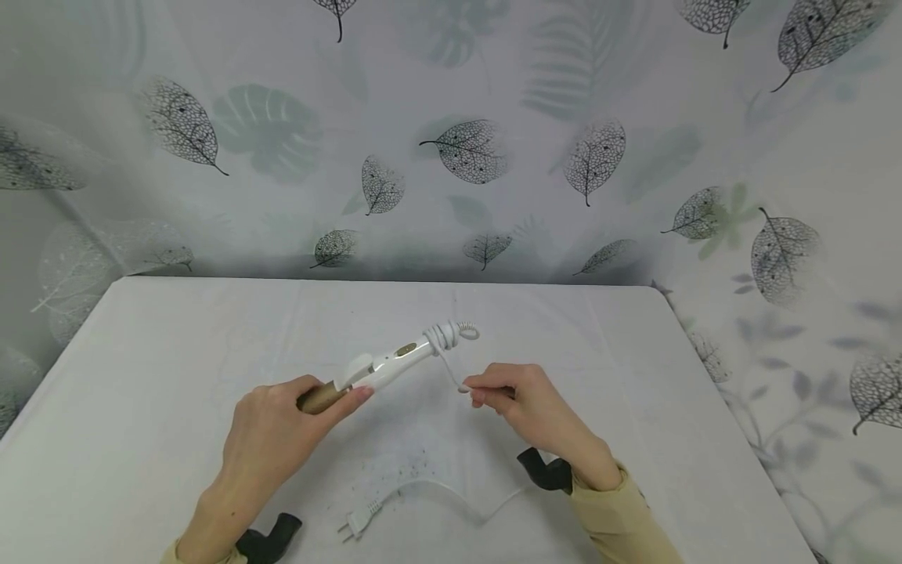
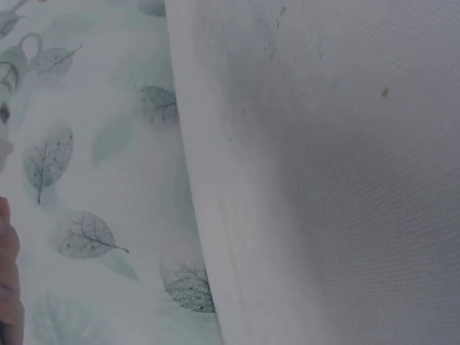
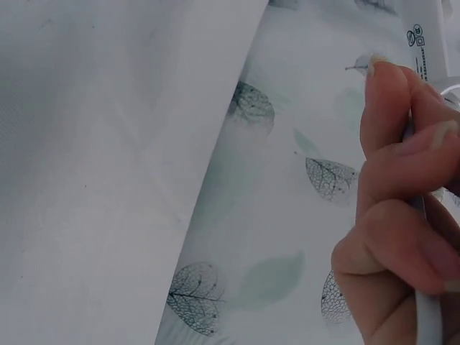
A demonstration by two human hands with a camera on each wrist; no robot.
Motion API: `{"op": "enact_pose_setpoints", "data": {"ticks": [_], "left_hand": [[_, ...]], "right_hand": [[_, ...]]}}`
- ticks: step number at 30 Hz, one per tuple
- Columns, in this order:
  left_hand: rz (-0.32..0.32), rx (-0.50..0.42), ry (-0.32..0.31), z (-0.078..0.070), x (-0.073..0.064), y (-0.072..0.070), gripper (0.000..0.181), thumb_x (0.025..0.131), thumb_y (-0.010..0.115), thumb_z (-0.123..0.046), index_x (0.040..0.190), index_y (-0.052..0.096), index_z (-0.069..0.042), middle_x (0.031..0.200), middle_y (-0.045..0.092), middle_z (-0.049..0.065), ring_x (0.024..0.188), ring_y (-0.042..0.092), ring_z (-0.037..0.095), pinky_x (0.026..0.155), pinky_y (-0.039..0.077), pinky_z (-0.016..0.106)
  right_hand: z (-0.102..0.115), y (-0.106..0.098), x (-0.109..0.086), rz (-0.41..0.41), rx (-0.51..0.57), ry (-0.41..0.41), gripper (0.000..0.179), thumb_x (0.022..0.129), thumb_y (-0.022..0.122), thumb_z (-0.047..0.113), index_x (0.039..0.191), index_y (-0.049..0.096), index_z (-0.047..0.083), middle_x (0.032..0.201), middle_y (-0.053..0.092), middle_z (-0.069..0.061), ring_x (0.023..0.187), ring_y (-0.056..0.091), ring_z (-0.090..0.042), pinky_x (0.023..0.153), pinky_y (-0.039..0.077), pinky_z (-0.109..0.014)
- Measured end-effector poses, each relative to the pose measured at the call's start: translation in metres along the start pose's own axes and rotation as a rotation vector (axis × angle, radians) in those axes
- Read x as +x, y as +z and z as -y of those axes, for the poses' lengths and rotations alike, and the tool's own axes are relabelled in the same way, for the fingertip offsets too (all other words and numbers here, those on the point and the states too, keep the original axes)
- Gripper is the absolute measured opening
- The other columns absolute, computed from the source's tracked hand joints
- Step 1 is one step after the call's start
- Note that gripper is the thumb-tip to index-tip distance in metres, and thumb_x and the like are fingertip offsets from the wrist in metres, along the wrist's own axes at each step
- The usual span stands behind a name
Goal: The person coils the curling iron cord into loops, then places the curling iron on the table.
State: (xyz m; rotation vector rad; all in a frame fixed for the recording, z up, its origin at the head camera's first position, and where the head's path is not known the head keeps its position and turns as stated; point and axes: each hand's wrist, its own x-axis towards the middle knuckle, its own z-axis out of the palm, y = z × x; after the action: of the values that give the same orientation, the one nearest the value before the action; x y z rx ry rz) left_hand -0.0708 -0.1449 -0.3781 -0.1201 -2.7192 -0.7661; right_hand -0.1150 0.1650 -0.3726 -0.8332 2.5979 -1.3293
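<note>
A white curling iron (image 1: 395, 365) with a gold barrel slants up to the right above the table. Around its barrel end, my left hand (image 1: 271, 431) grips it, thumb along the near side. White power cord (image 1: 442, 337) is wound in several loops about the far end of the handle. To the right, my right hand (image 1: 524, 403) pinches the cord a short way from those loops. In the right wrist view, the cord (image 3: 429, 320) runs through the curled fingers. The cord's two-pin plug (image 1: 358, 520) lies on the table between my forearms.
The white table (image 1: 197, 337) has rounded far corners. Behind it and at its right hangs a leaf-patterned backdrop (image 1: 465, 204). Black mounts (image 1: 271, 539) are at both wrists. Part of the cord lies in a curve across the table's near side.
</note>
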Motion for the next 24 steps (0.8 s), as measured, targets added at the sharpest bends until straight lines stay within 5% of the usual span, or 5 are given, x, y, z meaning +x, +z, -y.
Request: {"op": "enact_pose_setpoints", "data": {"ticks": [7,24], "left_hand": [[-0.034,-0.02,0.033,0.0,-0.001,0.001,0.046,0.076,0.082,-0.054,0.063,0.055,-0.019,0.054,0.024,-0.012,0.047,0.023,0.004,0.044,0.021,0.024],[0.008,-0.082,0.125,-0.004,-0.004,0.004,0.044,0.075,0.083,-0.054,0.061,0.052,-0.026,0.056,0.019,-0.018,0.049,0.019,-0.002,0.046,0.02,0.021]], "right_hand": [[0.0,0.003,0.001,-0.006,0.013,-0.008,0.014,0.089,0.071,0.0,0.098,0.078,0.008,0.078,0.068,0.001,0.066,0.049,-0.003,0.06,0.044,-0.021],[-0.008,0.015,0.006,-0.024,-0.013,0.065,0.012,0.085,0.074,-0.002,0.096,0.078,0.0,0.08,0.073,-0.003,0.068,0.058,-0.006,0.059,0.046,-0.021]]}}
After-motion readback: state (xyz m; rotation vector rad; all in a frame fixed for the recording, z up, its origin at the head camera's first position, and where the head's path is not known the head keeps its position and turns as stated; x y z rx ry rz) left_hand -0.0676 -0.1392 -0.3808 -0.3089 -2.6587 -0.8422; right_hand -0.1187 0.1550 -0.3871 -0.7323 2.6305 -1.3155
